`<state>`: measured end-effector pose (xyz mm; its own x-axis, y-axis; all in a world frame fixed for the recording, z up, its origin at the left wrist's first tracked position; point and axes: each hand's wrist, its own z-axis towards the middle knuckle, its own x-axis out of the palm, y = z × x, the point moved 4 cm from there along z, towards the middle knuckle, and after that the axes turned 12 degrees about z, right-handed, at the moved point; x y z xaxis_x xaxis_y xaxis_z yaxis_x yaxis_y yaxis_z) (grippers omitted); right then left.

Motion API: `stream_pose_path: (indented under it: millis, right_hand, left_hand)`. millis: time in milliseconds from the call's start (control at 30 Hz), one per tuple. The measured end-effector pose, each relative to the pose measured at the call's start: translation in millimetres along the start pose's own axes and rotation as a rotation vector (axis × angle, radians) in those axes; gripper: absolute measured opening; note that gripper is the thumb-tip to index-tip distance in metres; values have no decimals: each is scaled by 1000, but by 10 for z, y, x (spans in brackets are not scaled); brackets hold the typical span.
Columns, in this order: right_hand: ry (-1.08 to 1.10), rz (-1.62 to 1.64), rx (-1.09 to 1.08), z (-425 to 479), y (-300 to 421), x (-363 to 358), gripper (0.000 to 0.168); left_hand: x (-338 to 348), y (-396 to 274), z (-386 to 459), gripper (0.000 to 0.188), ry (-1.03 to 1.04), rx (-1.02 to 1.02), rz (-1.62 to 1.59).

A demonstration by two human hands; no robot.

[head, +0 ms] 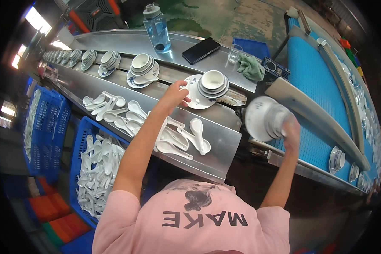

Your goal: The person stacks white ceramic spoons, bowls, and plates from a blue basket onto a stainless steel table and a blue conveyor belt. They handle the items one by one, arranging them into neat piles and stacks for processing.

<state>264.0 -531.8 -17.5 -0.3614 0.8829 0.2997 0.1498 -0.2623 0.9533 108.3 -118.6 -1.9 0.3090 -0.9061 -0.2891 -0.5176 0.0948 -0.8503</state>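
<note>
My left hand (174, 97) is over the left rim of a blue-patterned plate (195, 100), its fingers around a white ceramic spoon (186, 85). Stacked bowls (213, 80) sit on the right part of that plate. Out to the right, my right hand (291, 131) grips a dish set (263, 119), a plate with stacked bowls, tilted on its side and blurred by motion. It is above the near edge of the blue conveyor belt (308, 149). Loose white spoons (173, 139) lie on the steel ledge (223, 143) below my left forearm.
More dish sets (143, 70) line the track to the left. A water bottle (157, 30), a phone (201, 50), a clear cup (235, 53) and a green cloth (251, 67) occupy the back ledge. A blue crate (76, 158) of spoons stands at left. Several dish sets (337, 160) ride the belt.
</note>
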Motion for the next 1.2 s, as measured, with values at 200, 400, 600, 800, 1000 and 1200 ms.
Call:
stream_pose_path:
  millis: [200, 400, 600, 800, 1000, 1200]
  right_hand:
    - [54, -372, 61, 651, -461, 1187, 35]
    - [206, -510, 142, 662, -522, 1584, 44]
    - [268, -558, 131, 501, -325, 1585, 45]
    - [-154, -824, -165, 380, 275, 220, 41]
    - [-822, -2037, -592, -58, 1204, -2894, 40]
    - [-917, -1602, 330, -520, 1135, -3840, 47]
  left_hand:
    - [-263, 344, 149, 51, -268, 237, 611]
    - [-326, 223, -30, 36, -366, 352, 499]
    - [36, -332, 26, 53, -728, 913, 1114]
    - [-344, 3, 98, 54, -463, 675, 1272]
    - [-1424, 252, -810, 40, -824, 811, 1021]
    - [-2461, 1576, -1806, 26, -806, 37, 977]
